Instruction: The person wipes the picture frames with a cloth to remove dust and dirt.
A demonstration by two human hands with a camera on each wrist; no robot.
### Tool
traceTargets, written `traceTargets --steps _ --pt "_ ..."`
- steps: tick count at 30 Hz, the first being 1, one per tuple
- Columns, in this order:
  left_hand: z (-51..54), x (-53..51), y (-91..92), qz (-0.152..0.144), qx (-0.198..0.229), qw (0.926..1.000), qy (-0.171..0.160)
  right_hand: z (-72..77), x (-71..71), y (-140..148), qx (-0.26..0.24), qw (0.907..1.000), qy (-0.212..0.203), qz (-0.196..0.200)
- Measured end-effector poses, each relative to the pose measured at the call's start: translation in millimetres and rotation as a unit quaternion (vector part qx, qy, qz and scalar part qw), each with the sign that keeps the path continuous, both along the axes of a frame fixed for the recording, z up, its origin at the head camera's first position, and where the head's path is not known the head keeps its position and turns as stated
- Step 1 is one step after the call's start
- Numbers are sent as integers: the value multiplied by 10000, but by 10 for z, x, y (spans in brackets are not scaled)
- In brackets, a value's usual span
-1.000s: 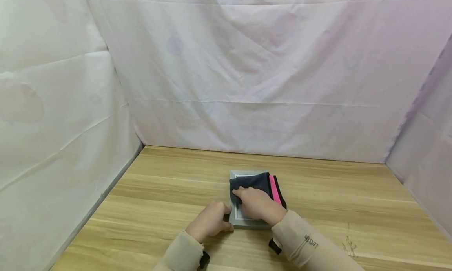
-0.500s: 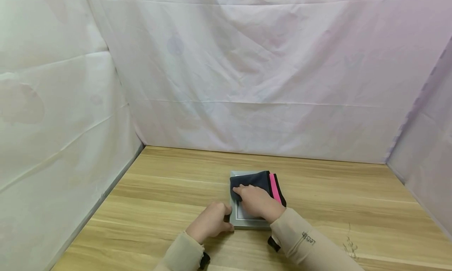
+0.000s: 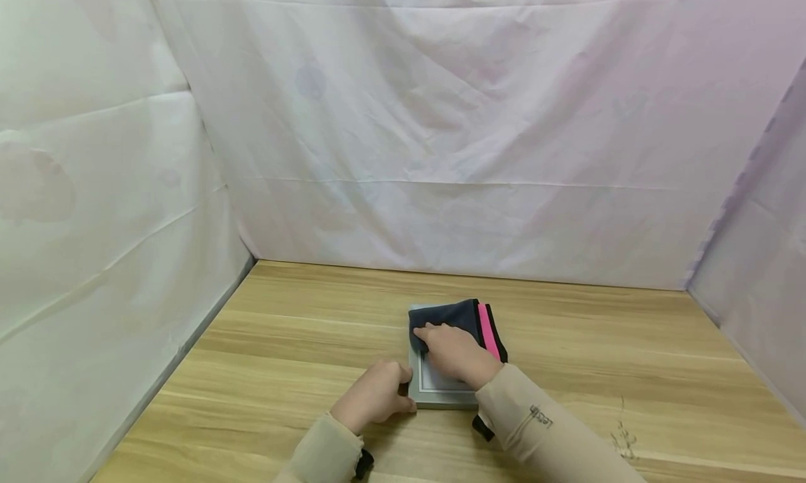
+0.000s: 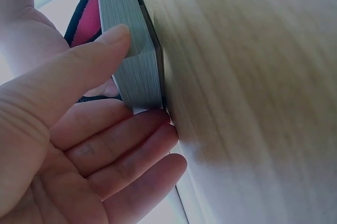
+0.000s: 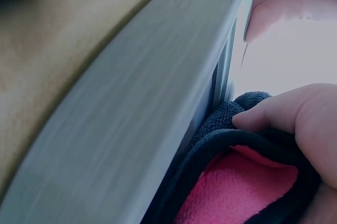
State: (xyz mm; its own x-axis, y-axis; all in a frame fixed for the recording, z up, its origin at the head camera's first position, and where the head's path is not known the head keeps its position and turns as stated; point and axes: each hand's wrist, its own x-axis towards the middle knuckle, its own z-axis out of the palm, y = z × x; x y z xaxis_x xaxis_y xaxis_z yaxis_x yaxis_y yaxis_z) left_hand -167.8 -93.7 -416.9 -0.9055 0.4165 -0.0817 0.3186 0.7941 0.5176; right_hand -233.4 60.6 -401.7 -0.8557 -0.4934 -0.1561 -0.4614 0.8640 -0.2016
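Note:
A grey picture frame [image 3: 443,399] lies flat on the wooden table, its printed face partly covered by a folded dark-blue and pink cloth [image 3: 450,316] with black edging. My left hand [image 3: 378,392] steadies the frame's near left corner. In the left wrist view, the thumb is on one side of the frame [image 4: 139,79] and fingertips touch the adjoining side. My right hand [image 3: 456,353] holds the cloth against the face, index finger pointing left. The right wrist view shows its thumb [image 5: 268,113] on the bunched cloth [image 5: 231,187]; its other fingers are mostly hidden.
Wood-grain table [image 3: 302,329] surrounds the frame. White fabric hangs behind [image 3: 466,133] and along the left side [image 3: 113,224] and right side. A dark scribble-like mark [image 3: 623,437] shows on the table at the near right.
My right hand and the cloth have slid slightly away from me over the frame, uncovering a little more of its near part. The left hand and the frame stay in place.

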Motion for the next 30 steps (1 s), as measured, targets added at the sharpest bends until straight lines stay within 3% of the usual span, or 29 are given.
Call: traceTargets --steps 30 --pt "-7 13 20 -8 -15 10000 57 7 -195 -71 326 9990 -24 -299"
